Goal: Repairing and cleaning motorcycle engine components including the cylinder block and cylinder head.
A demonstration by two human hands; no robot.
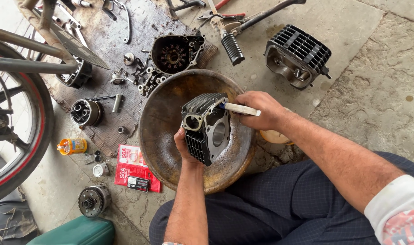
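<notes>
A finned engine cylinder (207,127) is gripped from below by the left hand (185,146), fingers hidden; a brush handle (241,109), bristles unseen, is clasped by the right hand (260,110).

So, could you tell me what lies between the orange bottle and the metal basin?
In the head view, a red packet lies between the orange bottle and the basin.

Single view, head-worn camera: looks almost straight down from above the seated person's lap onto the concrete floor (352,90), at close, arm's-length range. Rusty metal basin (159,136) near centre; wheel (16,149) at nine o'clock; forearms enter from five and six o'clock (no second view).
</notes>
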